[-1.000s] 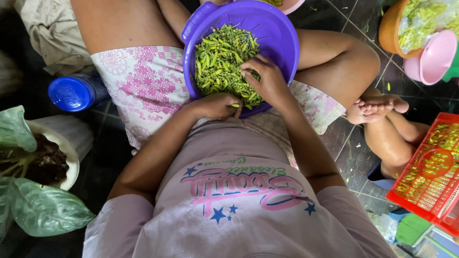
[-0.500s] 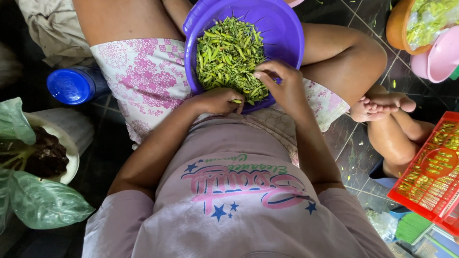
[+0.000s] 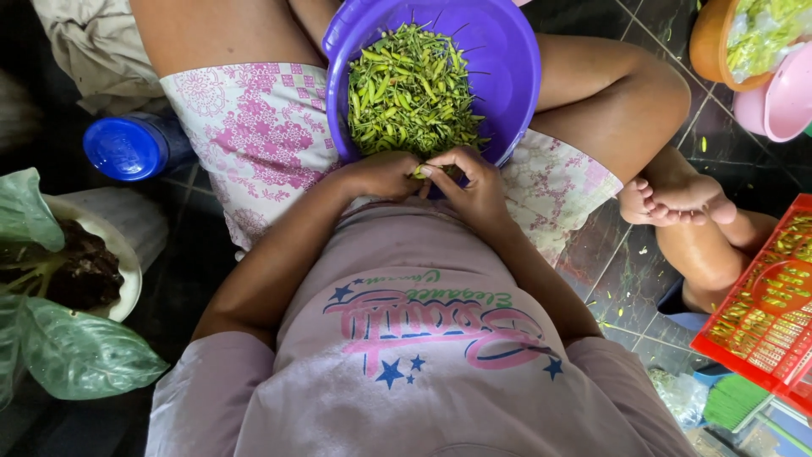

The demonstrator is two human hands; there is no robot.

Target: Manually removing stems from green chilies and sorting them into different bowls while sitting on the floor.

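A purple plastic basin (image 3: 507, 59) rests on my lap, holding a heap of small green chillies (image 3: 410, 89). My left hand (image 3: 381, 173) and my right hand (image 3: 469, 182) meet at the basin's near rim, fingertips together, pinching one green chilli (image 3: 420, 173) between them. Both hands are closed around that chilli. My forearms run down from the hands toward my pink printed shirt.
A blue-lidded bottle (image 3: 127, 148) lies at my left thigh. A potted plant with big leaves (image 3: 59, 288) stands at the left. Orange (image 3: 706, 42) and pink (image 3: 782, 93) bowls sit top right, and a red crate (image 3: 761, 313) at the right. Another person's foot (image 3: 672, 199) rests on the tiles.
My right hand drew back out of the chilli heap to the basin's near rim and joined my left hand on one chilli. The view shifted slightly.
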